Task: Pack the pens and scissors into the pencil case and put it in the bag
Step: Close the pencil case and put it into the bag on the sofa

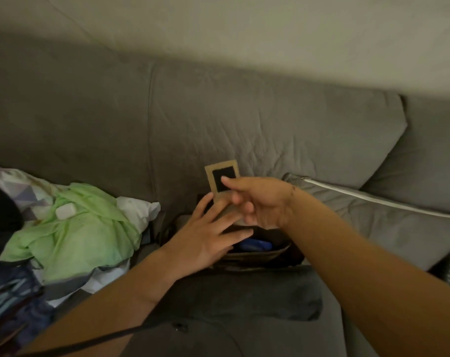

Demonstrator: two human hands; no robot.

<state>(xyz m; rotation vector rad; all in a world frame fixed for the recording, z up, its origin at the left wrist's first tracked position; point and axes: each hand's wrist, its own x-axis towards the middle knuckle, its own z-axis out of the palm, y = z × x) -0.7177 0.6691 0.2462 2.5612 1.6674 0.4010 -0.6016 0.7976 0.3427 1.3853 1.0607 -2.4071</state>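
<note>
A brown bag (259, 256) lies open on the grey sofa in the middle of the head view. Its tan flap (220, 173), with a black fastening patch, stands upright. My right hand (262, 202) pinches this flap, thumb on the black patch. My left hand (205, 233) rests with straight, spread fingers on the flap's lower part and the bag's mouth. A blue object (254, 245) shows inside the bag's opening; I cannot tell what it is. No pens or scissors are visible.
A heap of green cloth (77, 228) and patterned bedding (18, 191) lies at the left, with a small white case (65, 212) on it. A grey cushion with a white zip (388, 215) sits at the right. A dark strap (90, 341) crosses the lower left.
</note>
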